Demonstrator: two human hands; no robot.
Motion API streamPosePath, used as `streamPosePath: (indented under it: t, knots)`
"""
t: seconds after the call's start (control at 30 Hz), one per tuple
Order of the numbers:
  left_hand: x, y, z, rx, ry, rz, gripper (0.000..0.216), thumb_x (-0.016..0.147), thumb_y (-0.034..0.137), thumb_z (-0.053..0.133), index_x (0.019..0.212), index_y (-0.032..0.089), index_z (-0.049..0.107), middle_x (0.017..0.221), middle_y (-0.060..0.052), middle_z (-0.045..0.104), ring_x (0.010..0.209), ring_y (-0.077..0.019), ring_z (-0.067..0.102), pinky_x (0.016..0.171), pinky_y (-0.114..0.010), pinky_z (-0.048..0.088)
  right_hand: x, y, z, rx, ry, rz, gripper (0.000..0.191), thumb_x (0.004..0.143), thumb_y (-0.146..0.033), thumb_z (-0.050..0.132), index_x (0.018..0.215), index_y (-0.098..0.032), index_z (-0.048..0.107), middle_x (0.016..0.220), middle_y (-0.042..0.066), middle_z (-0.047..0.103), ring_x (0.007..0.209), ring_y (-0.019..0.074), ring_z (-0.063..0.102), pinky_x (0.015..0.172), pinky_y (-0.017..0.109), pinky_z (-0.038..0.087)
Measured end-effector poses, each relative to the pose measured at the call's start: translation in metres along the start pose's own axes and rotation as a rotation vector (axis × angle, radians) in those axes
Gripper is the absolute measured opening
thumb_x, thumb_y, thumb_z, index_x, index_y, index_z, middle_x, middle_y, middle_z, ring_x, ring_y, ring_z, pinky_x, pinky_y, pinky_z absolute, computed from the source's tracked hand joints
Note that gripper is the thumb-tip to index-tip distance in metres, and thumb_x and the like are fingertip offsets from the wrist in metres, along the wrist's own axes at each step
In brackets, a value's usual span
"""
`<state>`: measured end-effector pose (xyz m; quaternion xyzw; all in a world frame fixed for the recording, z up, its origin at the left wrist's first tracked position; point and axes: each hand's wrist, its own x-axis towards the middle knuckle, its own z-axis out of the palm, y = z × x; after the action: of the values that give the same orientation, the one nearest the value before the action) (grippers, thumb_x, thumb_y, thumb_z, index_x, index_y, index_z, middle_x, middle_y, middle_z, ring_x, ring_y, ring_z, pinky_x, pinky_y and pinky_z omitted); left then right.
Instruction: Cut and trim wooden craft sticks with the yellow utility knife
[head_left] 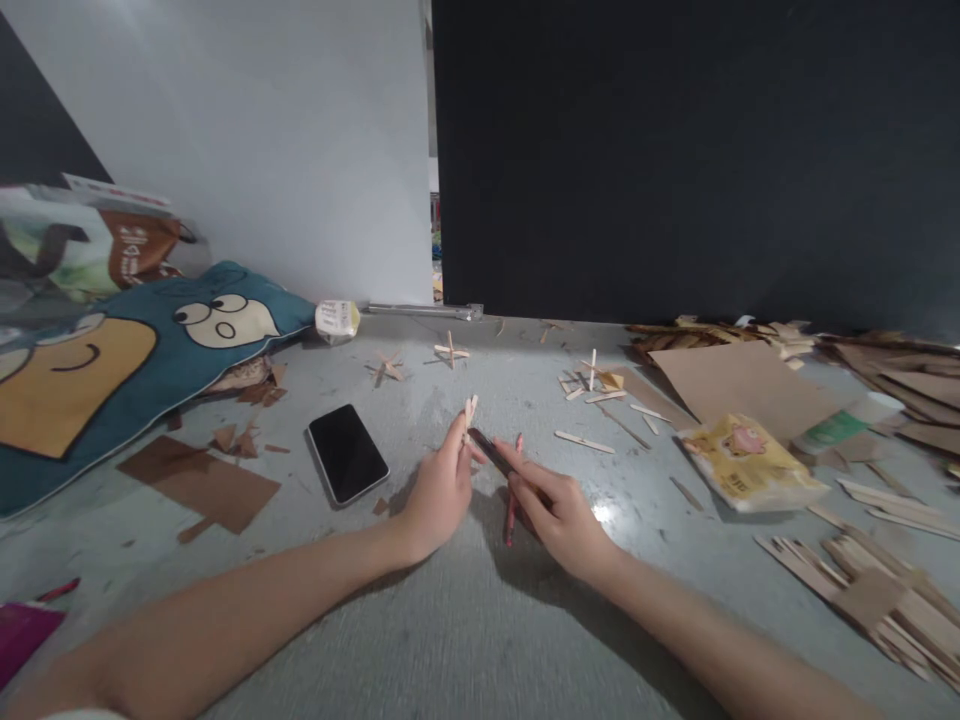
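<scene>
In front of me, my left hand is closed around small wooden craft sticks, whose tips stick up above the fingers. My right hand grips a slim dark tool, perhaps a craft knife, its end close to the sticks. Beneath the right fingers a red pencil-like stick lies on the grey table. Beyond the hands stand small crossed-stick pieces. A loose craft stick lies to their right.
A black phone and brown cardboard lie left, before a blue cushion. At right are a yellow tissue pack, cardboard sheets, a green-white tube and a stick bundle. Panels rise behind.
</scene>
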<state>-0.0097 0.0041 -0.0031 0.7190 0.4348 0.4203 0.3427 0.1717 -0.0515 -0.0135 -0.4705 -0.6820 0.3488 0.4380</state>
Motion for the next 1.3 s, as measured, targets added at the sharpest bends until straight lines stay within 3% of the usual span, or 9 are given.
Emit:
streamPosePath:
  t: [0.17, 0.27, 0.5, 0.7, 0.8, 0.93, 1.07, 1.3]
  knots:
    - [0.0007, 0.0025, 0.0001, -0.042, -0.049, -0.058, 0.042, 0.104, 0.034, 0.043, 0.142, 0.018, 0.048, 0.075, -0.001, 0.071, 0.053, -0.0138, 0.059, 0.055, -0.024, 0.044, 0.001, 0.0023, 0.0009, 0.081, 0.0, 0.091, 0.057, 0.105, -0.04, 0.042, 0.155, -0.013, 0.053, 0.058, -0.003, 0.051, 0.048, 0.0119, 0.043, 0.047, 0.021, 0.036]
    - [0.0002, 0.0028, 0.0018, -0.117, -0.074, -0.131, 0.041, 0.104, 0.039, 0.044, 0.139, 0.018, 0.048, 0.061, 0.006, 0.061, 0.039, -0.0108, 0.048, 0.044, -0.021, 0.037, 0.0009, 0.0035, 0.0013, 0.113, 0.003, 0.117, 0.057, 0.105, -0.041, 0.043, 0.154, -0.015, 0.053, 0.059, -0.004, 0.049, 0.046, 0.0111, 0.039, 0.047, 0.021, 0.036]
    - [0.0015, 0.0047, 0.0035, -0.225, -0.071, -0.202, 0.041, 0.105, 0.044, 0.04, 0.134, 0.018, 0.052, 0.04, 0.012, 0.044, 0.032, -0.0127, 0.045, 0.039, -0.019, 0.034, 0.0, 0.0002, 0.0009, 0.08, -0.024, 0.103, 0.055, 0.106, -0.041, 0.043, 0.155, -0.018, 0.052, 0.064, -0.002, 0.057, 0.047, 0.0119, 0.044, 0.047, 0.022, 0.036]
    - [0.0031, 0.0025, 0.0028, -0.251, -0.09, -0.2, 0.037, 0.105, 0.045, 0.042, 0.129, 0.019, 0.052, 0.043, 0.012, 0.048, 0.032, -0.0116, 0.045, 0.039, -0.019, 0.033, 0.0009, 0.0013, 0.0008, 0.06, -0.014, 0.1, 0.053, 0.106, -0.037, 0.04, 0.155, -0.019, 0.052, 0.064, -0.002, 0.058, 0.048, 0.0124, 0.044, 0.047, 0.022, 0.037]
    - [0.0038, 0.0009, 0.0033, -0.276, -0.087, -0.201, 0.036, 0.105, 0.047, 0.042, 0.129, 0.021, 0.05, 0.062, 0.007, 0.062, 0.033, -0.0089, 0.046, 0.037, -0.018, 0.033, 0.0004, 0.0011, 0.0001, 0.006, -0.005, 0.065, 0.053, 0.105, -0.034, 0.041, 0.154, -0.017, 0.053, 0.068, 0.001, 0.061, 0.052, 0.0132, 0.049, 0.049, 0.022, 0.039]
    - [0.0047, -0.0002, 0.0037, -0.285, -0.094, -0.198, 0.038, 0.105, 0.048, 0.039, 0.13, 0.02, 0.049, 0.072, 0.004, 0.064, 0.034, -0.0074, 0.044, 0.036, -0.019, 0.032, -0.0011, 0.0006, 0.0001, -0.011, 0.003, 0.032, 0.052, 0.105, -0.035, 0.042, 0.153, -0.019, 0.055, 0.071, 0.002, 0.061, 0.057, 0.0142, 0.052, 0.051, 0.023, 0.04]
    - [0.0053, 0.0011, 0.0022, -0.297, -0.1, -0.163, 0.044, 0.106, 0.05, 0.038, 0.137, 0.021, 0.05, 0.079, 0.002, 0.065, 0.037, -0.0059, 0.04, 0.038, -0.019, 0.031, -0.0015, 0.0033, 0.002, 0.106, 0.012, 0.081, 0.054, 0.106, -0.04, 0.042, 0.155, -0.019, 0.052, 0.066, -0.001, 0.055, 0.052, 0.0121, 0.047, 0.048, 0.021, 0.037]
    - [0.0066, 0.001, 0.0021, -0.223, -0.043, -0.168, 0.045, 0.105, 0.047, 0.039, 0.136, 0.021, 0.059, 0.066, 0.004, 0.052, 0.052, -0.0123, 0.043, 0.049, -0.021, 0.033, 0.0035, 0.003, 0.0001, 0.453, -0.012, 0.263, 0.066, 0.098, -0.052, 0.056, 0.155, -0.019, 0.052, 0.067, -0.006, 0.047, 0.042, 0.0058, 0.028, 0.037, 0.019, 0.027]
